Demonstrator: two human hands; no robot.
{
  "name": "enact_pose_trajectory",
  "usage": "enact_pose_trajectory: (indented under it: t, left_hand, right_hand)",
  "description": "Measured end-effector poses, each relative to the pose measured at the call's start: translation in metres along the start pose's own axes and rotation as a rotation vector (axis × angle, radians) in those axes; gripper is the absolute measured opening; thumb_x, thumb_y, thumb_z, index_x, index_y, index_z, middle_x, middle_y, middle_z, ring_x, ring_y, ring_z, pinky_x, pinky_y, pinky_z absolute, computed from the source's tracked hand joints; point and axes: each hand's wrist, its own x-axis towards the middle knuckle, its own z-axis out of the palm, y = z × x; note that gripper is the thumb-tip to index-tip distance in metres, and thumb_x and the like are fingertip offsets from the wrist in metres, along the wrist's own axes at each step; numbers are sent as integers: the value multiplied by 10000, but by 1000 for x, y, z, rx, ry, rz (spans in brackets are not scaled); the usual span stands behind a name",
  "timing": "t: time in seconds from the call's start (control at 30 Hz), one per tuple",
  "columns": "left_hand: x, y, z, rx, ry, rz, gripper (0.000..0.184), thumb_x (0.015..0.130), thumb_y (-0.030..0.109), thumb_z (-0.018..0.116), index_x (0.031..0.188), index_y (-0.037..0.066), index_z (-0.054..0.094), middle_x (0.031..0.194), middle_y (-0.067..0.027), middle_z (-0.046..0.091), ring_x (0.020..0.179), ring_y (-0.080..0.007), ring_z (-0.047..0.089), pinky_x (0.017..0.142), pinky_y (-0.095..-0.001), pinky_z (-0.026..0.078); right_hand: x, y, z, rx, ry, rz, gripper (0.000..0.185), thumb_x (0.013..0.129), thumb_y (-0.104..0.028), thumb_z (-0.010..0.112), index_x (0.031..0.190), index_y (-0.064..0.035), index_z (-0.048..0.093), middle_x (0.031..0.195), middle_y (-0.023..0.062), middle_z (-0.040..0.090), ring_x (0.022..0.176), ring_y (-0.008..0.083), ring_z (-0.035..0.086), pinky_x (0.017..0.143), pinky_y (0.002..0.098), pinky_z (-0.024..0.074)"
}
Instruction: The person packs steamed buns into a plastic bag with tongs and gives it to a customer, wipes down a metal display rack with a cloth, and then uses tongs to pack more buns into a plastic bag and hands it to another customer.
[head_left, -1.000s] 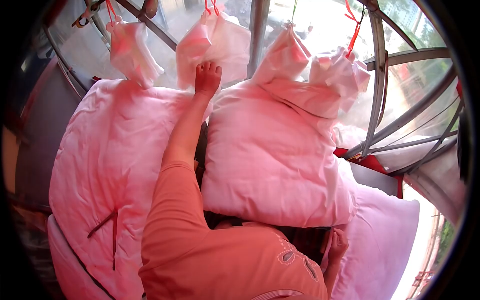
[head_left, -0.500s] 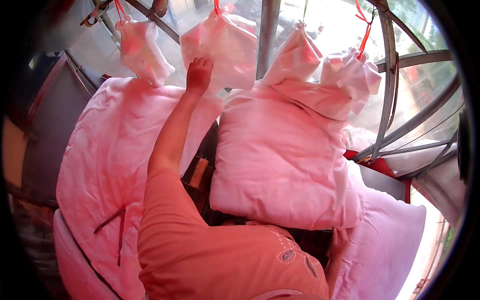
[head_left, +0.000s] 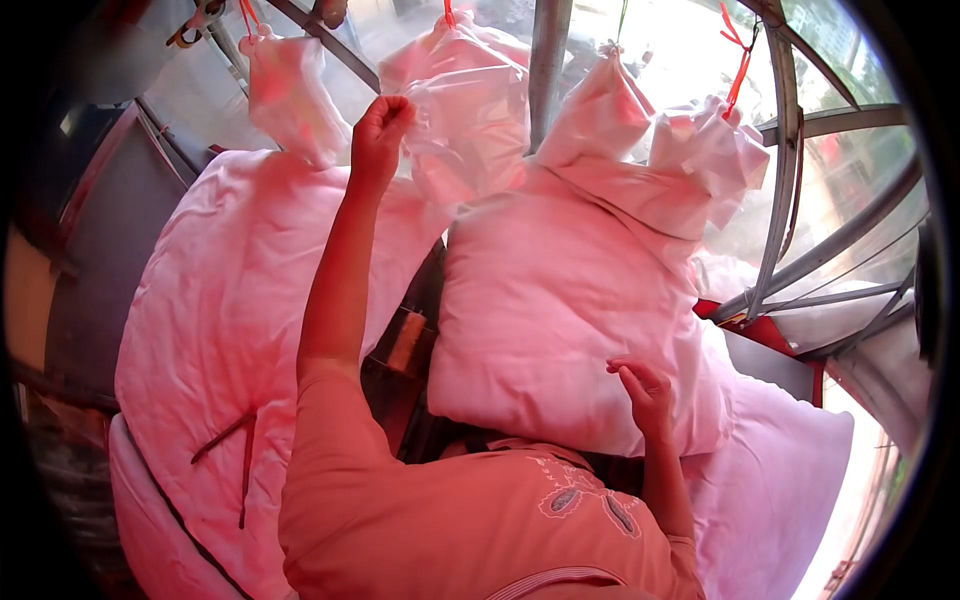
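My left hand (head_left: 380, 135) is raised at the top, its fingers pinched on the edge of a thin, translucent plastic bag (head_left: 470, 125). This bag is one of a bunch hanging from a red string. My right hand (head_left: 648, 395) is lifted over the front right part of a thick pink padded quilt (head_left: 560, 310), with thumb and forefinger apart and nothing visible in them. A second pink padded cover (head_left: 225, 290) lies to the left of my left arm.
More plastic bags (head_left: 292, 95) hang on strings, including bunches of bags (head_left: 600, 105) at the right. Metal frame bars (head_left: 780, 170) hold clear sheeting. Two dark thin strips (head_left: 245, 470) lie on the left cover. A brown block (head_left: 405, 340) sits in the dark gap between the covers.
My left hand has closed on the bag's edge and drawn it left and down. My right hand has risen from the quilt's front edge to above it.
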Motion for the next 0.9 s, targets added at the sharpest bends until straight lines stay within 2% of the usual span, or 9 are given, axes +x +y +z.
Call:
enact_pose_trajectory:
  t: [0.1, 0.17, 0.2, 0.23, 0.37, 0.57, 0.7, 0.8, 0.9]
  left_hand:
    - [-4, 22, 5, -64, 51, -69, 103, 893, 135, 566, 905, 34, 580, 761, 19, 563, 709, -56, 508, 657, -206, 428]
    - [-69, 14, 49, 319, -545, -112, 82, 874, 86, 546, 941, 38, 550, 807, -28, 564, 775, -125, 533, 722, -269, 436]
    - [-131, -4, 86, 441, -715, 468, 87, 866, 90, 553, 921, 23, 550, 817, -72, 562, 784, -178, 543, 724, -298, 436]
    - [-175, 3, 112, -15, -926, -183, 91, 849, 81, 564, 904, 11, 547, 857, -109, 572, 820, -244, 553, 746, -332, 440]
    - [-242, 38, 159, 118, -686, 56, 80, 831, 84, 505, 842, 6, 518, 824, -156, 574, 751, -337, 565, 681, -408, 464]
    - [-264, 66, 158, 409, -1068, 93, 137, 792, 108, 613, 884, 28, 550, 801, -116, 560, 739, -305, 595, 619, -377, 486]
    - [-222, 58, 174, 278, -922, 37, 251, 811, 157, 639, 1023, 36, 583, 899, -119, 605, 770, -294, 605, 662, -374, 489]
    - [-194, 6, 211, 409, -655, 359, 345, 791, 185, 667, 1067, 3, 567, 932, -133, 619, 791, -275, 608, 696, -362, 479]
    - [-182, -13, 230, 322, -1232, -239, 338, 780, 172, 671, 1052, -4, 573, 893, -126, 626, 801, -235, 603, 690, -344, 469]
  right_hand:
    - [12, 2, 9, 98, -80, 67, 162, 884, -89, 538, 919, 36, 634, 924, 115, 651, 882, 182, 616, 790, 285, 477]
    - [14, 27, 11, 214, -134, 216, 246, 916, -166, 512, 1008, 43, 604, 979, 131, 641, 921, 193, 612, 811, 300, 479]
    - [22, 35, 15, 587, -156, 374, 342, 921, -238, 502, 1114, 43, 532, 1066, 144, 603, 985, 202, 586, 841, 322, 474]
    - [38, 43, 16, 959, -166, 510, 460, 927, -310, 491, 1220, 44, 460, 1153, 157, 566, 1049, 211, 560, 872, 343, 468]
    - [69, 65, -6, 1389, -289, 540, 678, 883, -401, 536, 1365, 3, 281, 1301, 163, 444, 1166, 237, 472, 946, 389, 424]
    - [63, 19, -27, 675, -211, 375, 752, 835, -403, 604, 1384, -13, 270, 1318, 162, 419, 1195, 255, 442, 973, 386, 399]
    - [40, 36, -32, -71, -72, 307, 780, 765, -295, 697, 1386, -33, 304, 1288, 151, 439, 1151, 233, 465, 945, 348, 411]
    - [34, 46, -36, 175, -7, 375, 572, 847, -157, 618, 1338, -4, 369, 1194, 137, 517, 1038, 167, 525, 838, 279, 455]
    - [25, 42, -39, 356, 107, 324, 461, 887, -132, 553, 1308, -13, 407, 1125, 131, 571, 1017, 175, 550, 852, 293, 452]
